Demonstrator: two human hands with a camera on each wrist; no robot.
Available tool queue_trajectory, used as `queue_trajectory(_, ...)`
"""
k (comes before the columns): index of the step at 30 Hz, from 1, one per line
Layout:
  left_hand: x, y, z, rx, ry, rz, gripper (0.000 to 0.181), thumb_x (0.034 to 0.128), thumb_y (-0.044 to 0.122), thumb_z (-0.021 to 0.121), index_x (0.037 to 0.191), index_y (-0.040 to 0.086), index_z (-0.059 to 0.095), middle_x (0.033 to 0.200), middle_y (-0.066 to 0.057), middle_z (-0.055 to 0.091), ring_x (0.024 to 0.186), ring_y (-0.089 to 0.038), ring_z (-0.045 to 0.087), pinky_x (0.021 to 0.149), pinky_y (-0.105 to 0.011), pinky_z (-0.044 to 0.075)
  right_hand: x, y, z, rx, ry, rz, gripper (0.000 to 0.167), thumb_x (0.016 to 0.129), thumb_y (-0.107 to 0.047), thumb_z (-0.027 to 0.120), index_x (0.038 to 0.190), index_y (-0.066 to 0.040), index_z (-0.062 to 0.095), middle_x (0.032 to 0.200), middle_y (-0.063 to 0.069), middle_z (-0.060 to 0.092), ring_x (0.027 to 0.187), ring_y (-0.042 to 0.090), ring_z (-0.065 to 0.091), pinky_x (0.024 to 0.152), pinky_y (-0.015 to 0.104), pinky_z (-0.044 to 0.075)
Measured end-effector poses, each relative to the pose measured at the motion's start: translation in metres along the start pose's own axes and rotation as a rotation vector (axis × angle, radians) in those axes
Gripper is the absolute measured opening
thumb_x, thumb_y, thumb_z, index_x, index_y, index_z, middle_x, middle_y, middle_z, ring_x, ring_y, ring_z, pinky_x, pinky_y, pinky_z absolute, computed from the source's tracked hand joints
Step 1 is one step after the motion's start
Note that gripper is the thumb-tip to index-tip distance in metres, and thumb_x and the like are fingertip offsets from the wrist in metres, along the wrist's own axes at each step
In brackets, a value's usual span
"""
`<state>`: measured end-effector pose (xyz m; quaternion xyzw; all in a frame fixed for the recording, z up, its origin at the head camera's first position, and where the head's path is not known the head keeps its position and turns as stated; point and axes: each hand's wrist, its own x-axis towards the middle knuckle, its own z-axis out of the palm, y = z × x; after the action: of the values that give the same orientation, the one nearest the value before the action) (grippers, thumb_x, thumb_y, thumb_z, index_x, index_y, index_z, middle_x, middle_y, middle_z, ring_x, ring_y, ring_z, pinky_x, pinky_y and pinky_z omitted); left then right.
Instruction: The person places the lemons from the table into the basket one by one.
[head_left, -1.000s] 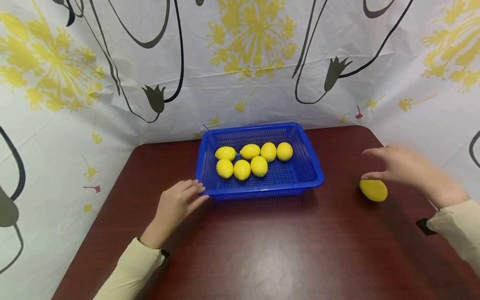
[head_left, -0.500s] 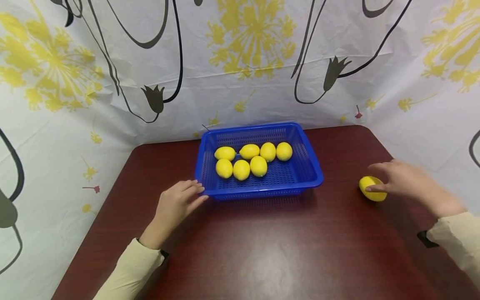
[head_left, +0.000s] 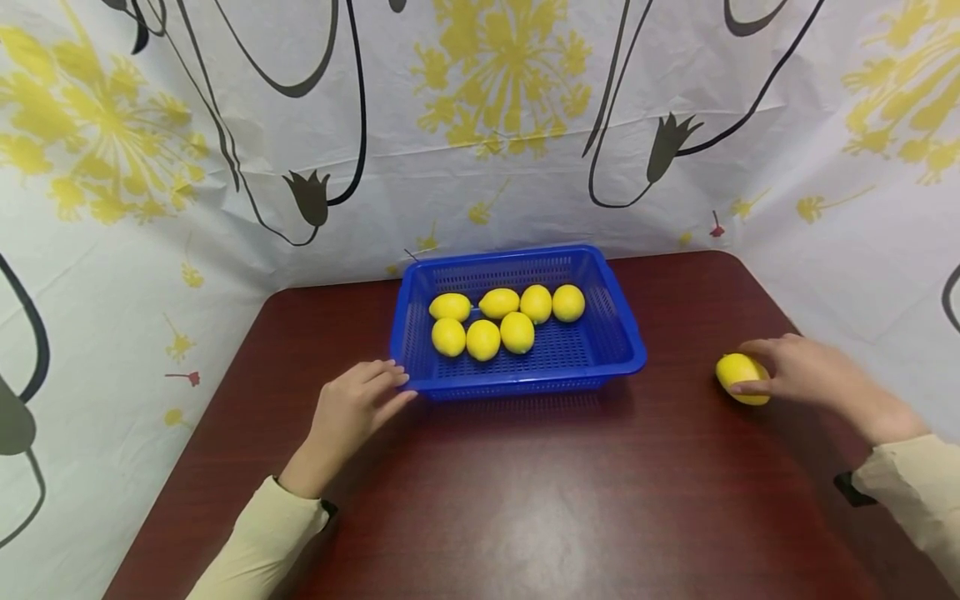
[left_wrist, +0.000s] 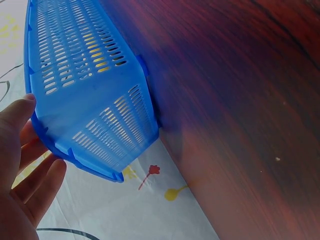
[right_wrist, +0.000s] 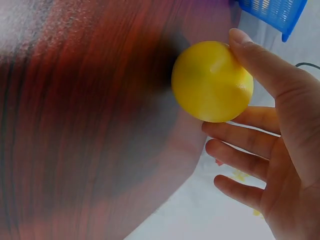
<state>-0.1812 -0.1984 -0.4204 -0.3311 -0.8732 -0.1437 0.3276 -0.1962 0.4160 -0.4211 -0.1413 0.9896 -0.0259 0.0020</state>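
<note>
My left hand [head_left: 354, 407] grips the front left corner of a blue plastic basket [head_left: 517, 381], thumb on the outside and fingers at the rim. In the left wrist view the slotted basket wall [left_wrist: 82, 97] stands beside that hand [left_wrist: 20, 165]. Several yellow lemons [head_left: 483, 340] lie inside the basket. At the right of the table, my right hand [head_left: 817, 377] holds a single lemon [head_left: 738, 372] between thumb and fingers. The right wrist view shows this lemon [right_wrist: 207, 85] pinched by the right hand [right_wrist: 285, 135], the lower fingers off it.
The dark red-brown wooden table [head_left: 525, 500] carries the basket near its back edge. White sheeting [head_left: 480, 192] with yellow and grey flower prints hangs behind and along both sides.
My right hand has come down over the lone lemon and taken hold of it, shifting it slightly. The left hand and the basket stay in place.
</note>
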Motion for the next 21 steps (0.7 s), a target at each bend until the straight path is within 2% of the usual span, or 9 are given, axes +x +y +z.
queue_trajectory(3, 0.0004, 0.0001, 0.0003, 0.0, 0.008, 0.005, 0.031, 0.0785, 0.033, 0.083, 0.098, 0.01, 0.078, 0.094, -0.005, 0.077, 0.092, -0.022, 0.074, 0.076, -0.039, 0.062, -0.0003, -0.0015, 0.0014, 0.006, -0.002, 0.001, 0.077, 0.071, -0.065, 0.078, 0.118, -0.004, 0.068, 0.094, 0.004, 0.072, 0.081, 0.022, 0.064, 0.062, 0.038, 0.048)
queue_trajectory(7, 0.0006, 0.0003, 0.0004, 0.002, 0.01, 0.003, 0.033, 0.0711, 0.027, 0.088, 0.097, 0.01, 0.078, 0.094, -0.005, 0.077, 0.091, -0.022, 0.074, 0.076, -0.039, 0.062, -0.0008, -0.0028, 0.0026, 0.013, -0.016, -0.013, 0.077, 0.073, -0.062, 0.078, 0.119, -0.001, 0.067, 0.092, 0.005, 0.071, 0.079, 0.021, 0.063, 0.061, 0.038, 0.048)
queue_trajectory(14, -0.0008, -0.0003, 0.001, 0.002, 0.006, -0.006, 0.032, 0.075, 0.031, 0.086, 0.098, 0.011, 0.078, 0.095, -0.004, 0.077, 0.094, -0.02, 0.074, 0.078, -0.038, 0.062, -0.0017, -0.0042, 0.0038, 0.019, -0.03, -0.007, 0.078, 0.075, -0.06, 0.077, 0.12, 0.002, 0.065, 0.085, 0.003, 0.067, 0.072, 0.017, 0.056, 0.058, 0.034, 0.044)
queue_trajectory(21, -0.0006, -0.0005, 0.0009, 0.003, 0.006, -0.011, 0.032, 0.0738, 0.031, 0.087, 0.098, 0.011, 0.078, 0.095, -0.004, 0.077, 0.094, -0.02, 0.074, 0.078, -0.038, 0.062, -0.0018, -0.006, 0.0022, 0.022, -0.023, -0.012, 0.077, 0.074, -0.059, 0.079, 0.119, 0.002, 0.065, 0.085, 0.003, 0.068, 0.07, 0.015, 0.054, 0.057, 0.033, 0.043)
